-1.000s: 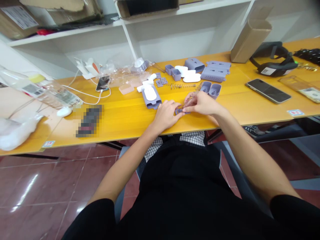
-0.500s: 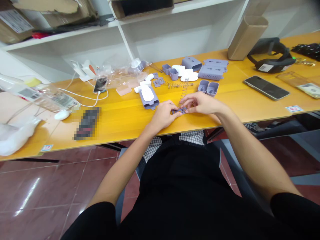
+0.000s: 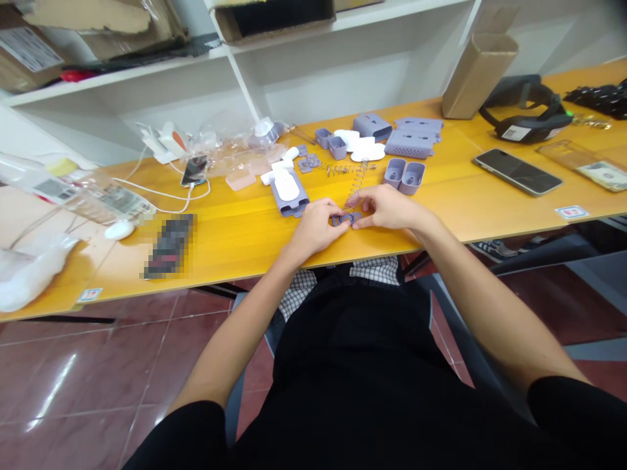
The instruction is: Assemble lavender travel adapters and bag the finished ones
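On the table near its front edge lies a small flat purple-grey plastic part (image 3: pixel 349 218) with cut-outs. The fingers and thumb of my left hand (image 3: pixel 318 227) are closed on its left side. My right hand (image 3: pixel 392 206) bends over the other side, with its thumb at the part's edge and its fingertips at the near end of a long coil spring (image 3: pixel 359 179). The exact contact there is too small to make out. Behind lie more springs (image 3: pixel 337 170) and small plastic pieces (image 3: pixel 309 162). A purple case (image 3: pixel 296 207) with a white oval piece (image 3: pixel 287 187) lies left of my hands.
Purple cups (image 3: pixel 412 176), white oval pieces (image 3: pixel 368 152) and purple housings (image 3: pixel 411 143) stand behind my hands. A phone (image 3: pixel 518 172), a black headset (image 3: pixel 528 124) and a cardboard box (image 3: pixel 477 78) are at right. Plastic wrapping (image 3: pixel 220 153) and a charging cable (image 3: pixel 166 210) lie at left.
My right thumb and fingertips have shifted slightly left and nearer to me at the plastic part. My left hand keeps its hold, and the view has tilted slightly.
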A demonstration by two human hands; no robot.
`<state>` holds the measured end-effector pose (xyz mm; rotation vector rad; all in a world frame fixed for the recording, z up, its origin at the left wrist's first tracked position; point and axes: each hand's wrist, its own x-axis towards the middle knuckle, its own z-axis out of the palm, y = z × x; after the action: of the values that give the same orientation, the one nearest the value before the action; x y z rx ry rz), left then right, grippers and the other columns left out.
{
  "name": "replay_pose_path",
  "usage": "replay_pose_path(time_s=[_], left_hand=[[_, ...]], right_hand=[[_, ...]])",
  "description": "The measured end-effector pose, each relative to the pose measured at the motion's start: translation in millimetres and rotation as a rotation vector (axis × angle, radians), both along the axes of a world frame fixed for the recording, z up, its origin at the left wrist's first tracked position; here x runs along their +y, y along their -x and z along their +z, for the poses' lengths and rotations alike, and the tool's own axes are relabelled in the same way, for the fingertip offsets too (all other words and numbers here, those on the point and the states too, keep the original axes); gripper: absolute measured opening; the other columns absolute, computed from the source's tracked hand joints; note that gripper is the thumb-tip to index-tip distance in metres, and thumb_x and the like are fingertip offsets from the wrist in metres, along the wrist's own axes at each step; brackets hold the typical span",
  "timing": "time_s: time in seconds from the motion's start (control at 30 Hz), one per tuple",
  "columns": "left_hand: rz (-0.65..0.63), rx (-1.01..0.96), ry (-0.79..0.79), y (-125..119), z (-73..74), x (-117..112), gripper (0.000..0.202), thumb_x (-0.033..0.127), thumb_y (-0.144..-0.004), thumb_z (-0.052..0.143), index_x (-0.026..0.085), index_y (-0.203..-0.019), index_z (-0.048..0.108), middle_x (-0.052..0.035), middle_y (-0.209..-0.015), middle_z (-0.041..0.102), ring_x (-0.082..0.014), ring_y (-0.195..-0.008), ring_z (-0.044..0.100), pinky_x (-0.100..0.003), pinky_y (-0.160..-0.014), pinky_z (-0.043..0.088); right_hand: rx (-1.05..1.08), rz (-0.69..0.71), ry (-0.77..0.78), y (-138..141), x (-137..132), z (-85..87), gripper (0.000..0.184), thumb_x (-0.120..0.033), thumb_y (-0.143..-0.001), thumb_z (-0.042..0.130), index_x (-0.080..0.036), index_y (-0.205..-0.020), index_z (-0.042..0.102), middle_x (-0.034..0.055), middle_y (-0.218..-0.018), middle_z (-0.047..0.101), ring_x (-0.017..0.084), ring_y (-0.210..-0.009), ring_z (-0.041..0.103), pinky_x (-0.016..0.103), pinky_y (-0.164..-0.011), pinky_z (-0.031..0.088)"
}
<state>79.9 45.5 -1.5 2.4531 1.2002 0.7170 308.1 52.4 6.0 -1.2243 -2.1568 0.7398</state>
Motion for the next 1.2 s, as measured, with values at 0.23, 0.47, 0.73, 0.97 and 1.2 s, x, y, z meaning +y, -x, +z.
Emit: replay_pose_path(time_s=[0.23,0.47,0.73,0.97,1.2], left_hand=[[-0.027,-0.035,0.043,4,2.5,2,0.023,0.022,-0.089,0.073,0.021,-0.109,0.085,-0.0079,-0.107,0.078,-0.0237,-0.095,0.071,-0.041,-0.095,0.058],[-0.01,-0.092,0.069,5,2.0,2,0.025,0.023,-0.089,0.073,0.021,-0.111,0.085,-0.0077,-0.107,0.081,-0.0232,-0.093,0.072,-0.041,-0.092,0.06],[0.01,-0.35,0.215,4,-4.7,8,0.03,0.019,-0.091,0.071,0.018,-0.119,0.083,-0.0093,-0.108,0.084,-0.0204,-0.086,0.076,-0.037,-0.085,0.063],[0.086,-0.44,0.22,6,-3.9,10,0.032,0.022,-0.091,0.077,0.014,-0.122,0.081,-0.0151,-0.122,0.081,-0.0221,-0.092,0.078,-0.04,-0.089,0.066],[0.046,-0.576,0.34,4,-2.8,8,0.036,0.015,-0.09,0.074,0.014,-0.125,0.079,-0.015,-0.131,0.079,-0.0252,-0.104,0.08,-0.043,-0.094,0.067]], right_hand=[[-0.138,0.013,-0.07,9,-6,1.5,0.024,-0.021,-0.073,0.082,-0.022,-0.095,0.073,0.004,-0.085,0.079,0.024,-0.075,0.072,0.036,-0.073,0.054],[-0.069,-0.04,-0.066,15,-11,5.7,0.021,-0.021,-0.07,0.08,-0.02,-0.09,0.071,0.0042,-0.08,0.078,0.024,-0.069,0.072,0.038,-0.071,0.057],[0.43,-0.167,0.231,20,-9,5.4,0.04,-0.024,-0.063,0.091,-0.019,-0.098,0.074,0.0084,-0.094,0.08,0.025,-0.071,0.076,0.042,-0.07,0.067],[0.664,-0.188,0.344,23,-6,0.2,0.053,-0.029,-0.055,0.101,-0.019,-0.099,0.073,0.0068,-0.092,0.077,0.027,-0.077,0.079,0.052,-0.086,0.07],[0.607,-0.196,0.264,21,-6,2.5,0.049,-0.029,-0.059,0.101,-0.02,-0.098,0.073,0.0092,-0.105,0.077,0.027,-0.08,0.08,0.051,-0.087,0.069]])
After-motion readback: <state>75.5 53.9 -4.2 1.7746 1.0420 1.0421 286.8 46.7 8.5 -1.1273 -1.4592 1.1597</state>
